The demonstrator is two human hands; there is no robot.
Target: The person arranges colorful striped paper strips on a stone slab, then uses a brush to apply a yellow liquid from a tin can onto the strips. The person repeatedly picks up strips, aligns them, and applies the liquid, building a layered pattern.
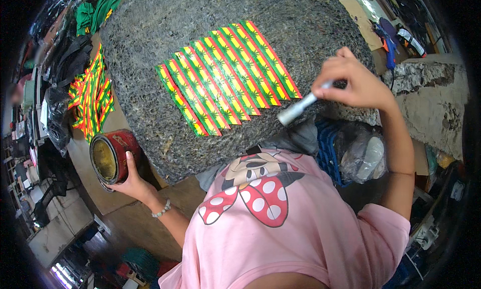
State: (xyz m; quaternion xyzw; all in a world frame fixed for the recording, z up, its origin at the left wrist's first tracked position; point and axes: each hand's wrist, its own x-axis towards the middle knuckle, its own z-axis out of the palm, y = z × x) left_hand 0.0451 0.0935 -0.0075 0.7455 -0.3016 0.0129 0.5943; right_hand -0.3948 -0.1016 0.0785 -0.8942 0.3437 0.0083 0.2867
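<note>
My left hand point(133, 181) grips a red can point(123, 148) at the left, tilted so that its mouth and yellowish inside show. In my right hand point(350, 81) is a pale grey brush point(299, 107), pinched between thumb and fingers. Its blurred tip points down-left, just off the lower right corner of the strips. Several green, yellow and red strips point(225, 78) with dark leaf prints lie side by side, slanting, on a large dark grey speckled foam block point(150, 18). Their lower ends are cut at an angle.
Left of the block, a loose pile of similar strips point(92, 96) lies on a brown board, with green cloth point(95, 13) beyond. A plastic-wrapped bundle point(363, 159) sits at the right near a rough pale block point(431, 103). Black plastic bags point(60, 113) line the far left.
</note>
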